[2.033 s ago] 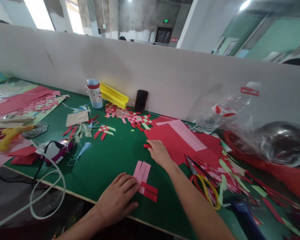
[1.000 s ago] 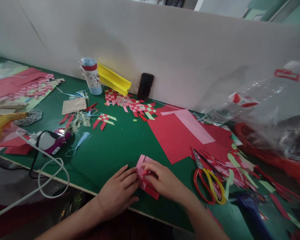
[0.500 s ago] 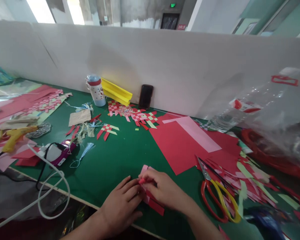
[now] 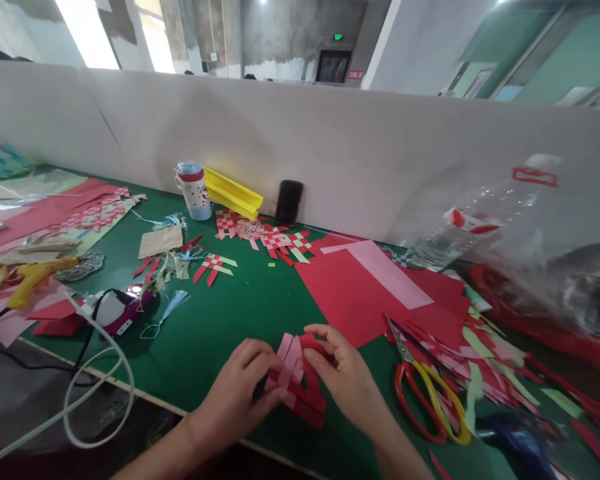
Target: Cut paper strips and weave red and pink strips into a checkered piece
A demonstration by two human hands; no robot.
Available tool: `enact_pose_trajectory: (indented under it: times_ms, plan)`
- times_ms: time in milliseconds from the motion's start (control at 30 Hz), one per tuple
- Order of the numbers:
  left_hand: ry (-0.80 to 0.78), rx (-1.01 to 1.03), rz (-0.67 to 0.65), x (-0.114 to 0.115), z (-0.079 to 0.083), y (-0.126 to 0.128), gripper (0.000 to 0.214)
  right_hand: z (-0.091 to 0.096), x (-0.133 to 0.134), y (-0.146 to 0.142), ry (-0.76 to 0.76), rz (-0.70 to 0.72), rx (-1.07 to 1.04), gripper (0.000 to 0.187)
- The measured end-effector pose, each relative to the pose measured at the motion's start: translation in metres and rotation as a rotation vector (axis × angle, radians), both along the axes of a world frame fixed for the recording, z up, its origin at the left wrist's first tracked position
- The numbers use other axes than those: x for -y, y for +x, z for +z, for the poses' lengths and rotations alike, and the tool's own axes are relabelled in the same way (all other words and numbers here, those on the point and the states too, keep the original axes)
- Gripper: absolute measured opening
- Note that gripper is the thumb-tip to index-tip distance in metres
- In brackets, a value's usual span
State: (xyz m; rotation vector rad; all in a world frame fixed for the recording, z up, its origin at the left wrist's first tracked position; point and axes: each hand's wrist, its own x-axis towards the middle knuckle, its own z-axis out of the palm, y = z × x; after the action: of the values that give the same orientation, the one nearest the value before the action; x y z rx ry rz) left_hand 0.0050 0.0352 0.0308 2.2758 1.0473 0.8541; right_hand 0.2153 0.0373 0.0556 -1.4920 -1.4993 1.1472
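Note:
Between my two hands, near the table's front edge, is a small weave of red and pink paper strips (image 4: 300,393). My left hand (image 4: 247,387) pinches its left side, thumb in front and fingers behind. My right hand (image 4: 343,367) holds a red paper strip (image 4: 311,350) between thumb and fingers at the upper right of the weave, and this strip curves up. Pink strips point away from me, and red ones run toward the lower right. My fingers cover part of the weave.
To the right lie scissors (image 4: 430,400) and a heap of paper offcuts (image 4: 485,360). Red sheets (image 4: 350,300) lie behind. Further left are a blue tassel (image 4: 173,307), a small woven piece (image 4: 214,269), a glue gun (image 4: 35,277) and a white cable (image 4: 125,373). A phone (image 4: 289,202) leans on the partition.
My right hand has moved right and up, drawing a red strip out and away from my left hand. My left hand has turned to pinch the weave's left side. The view has shifted slightly.

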Motion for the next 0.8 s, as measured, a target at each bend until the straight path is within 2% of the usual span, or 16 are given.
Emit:
enact_pose_trajectory:
  times_ms: [167, 367, 600, 700, 800]
  plan:
    - [-0.174, 0.131, 0.057, -0.016, 0.014, 0.013, 0.025, -0.003, 0.013, -0.015, -0.018, 0.026, 0.022, 0.042]
    - [-0.394, 0.272, 0.034, -0.020, 0.015, 0.022, 0.016, 0.004, 0.019, -0.015, 0.027, 0.057, 0.189, 0.049]
    - [-0.680, 0.598, 0.134, -0.021, 0.009, 0.021, 0.027, -0.002, 0.024, -0.011, 0.048, 0.051, 0.117, 0.034]
    - [-0.699, 0.626, 0.128, -0.022, 0.009, 0.022, 0.031, -0.004, 0.025, -0.015, 0.029, 0.038, 0.135, 0.027]
    - [-0.606, 0.553, 0.135, -0.024, 0.010, 0.018, 0.032, -0.005, 0.026, -0.012, 0.006, -0.002, 0.125, 0.024]
